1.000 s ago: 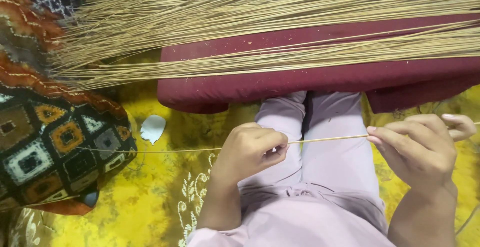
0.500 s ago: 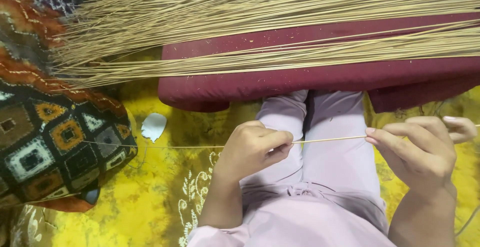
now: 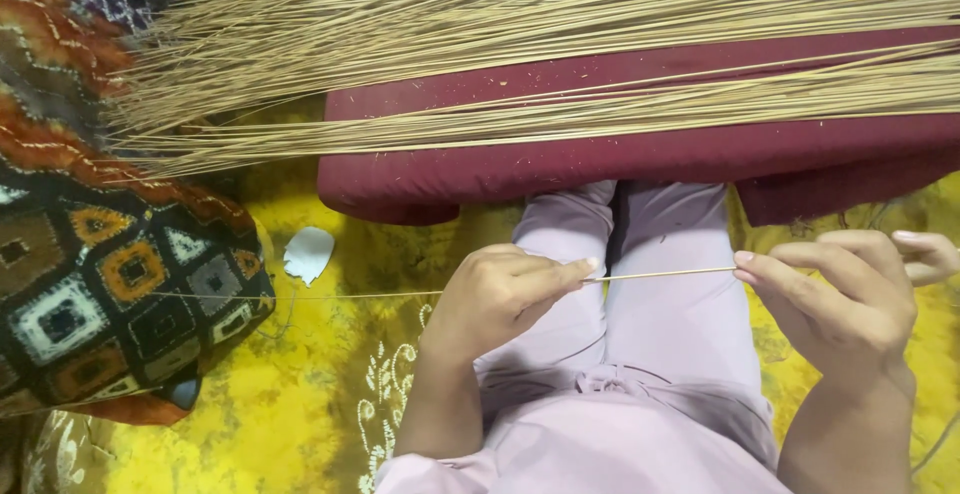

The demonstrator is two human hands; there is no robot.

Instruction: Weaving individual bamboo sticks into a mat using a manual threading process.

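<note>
Head view, looking down at a seated person's lap. Left hand (image 3: 500, 294) and right hand (image 3: 840, 294) pinch a single thin straw-coloured stick (image 3: 660, 275) between them, fingers of each closed on it; the stick runs level across the lilac-clad legs (image 3: 640, 334), its fine tail trailing left over the yellow floor cloth (image 3: 280, 404) toward the patterned cushion (image 3: 110, 284). A large sheaf of like sticks (image 3: 520, 44) lies across the maroon bolster (image 3: 620, 159) beyond the knees. A small pale scrap (image 3: 308, 252) rests on the cloth. Judged step: one stick is being drawn or stripped between the fingertips. The next move calls for steady, light pinch pressure, lest the slender stick snap.
</note>
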